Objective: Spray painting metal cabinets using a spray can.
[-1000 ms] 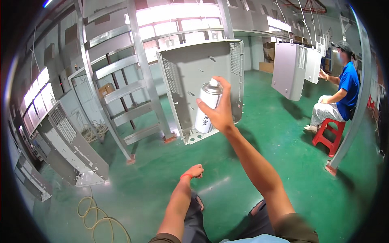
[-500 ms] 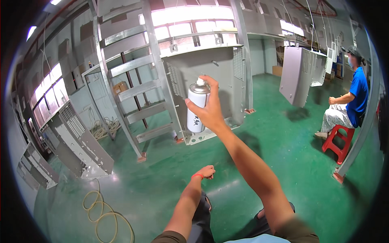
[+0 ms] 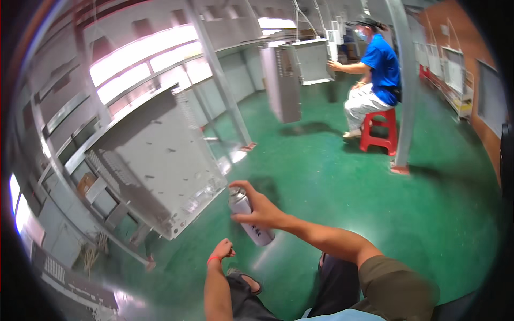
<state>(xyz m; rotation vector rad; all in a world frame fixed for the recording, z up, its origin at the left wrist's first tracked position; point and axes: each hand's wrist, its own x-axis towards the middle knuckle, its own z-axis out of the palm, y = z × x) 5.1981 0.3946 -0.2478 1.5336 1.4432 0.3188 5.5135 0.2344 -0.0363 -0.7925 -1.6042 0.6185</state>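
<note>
Low centre, above the green floor [image 3: 342, 192]: spray can [image 3: 250, 219] tilted, nozzle toward the hanging grey metal panel [image 3: 155, 160] just beside it. Right grip [image 3: 262, 209] wrapped around can, index finger on top. Left grip [image 3: 220, 250] loosely curled, empty, below the can.

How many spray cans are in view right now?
1. The spray can is gripped in the right hand, tilted toward the big grey metal panel. The left hand hangs empty below it. Others could be hidden behind the panels.
</note>
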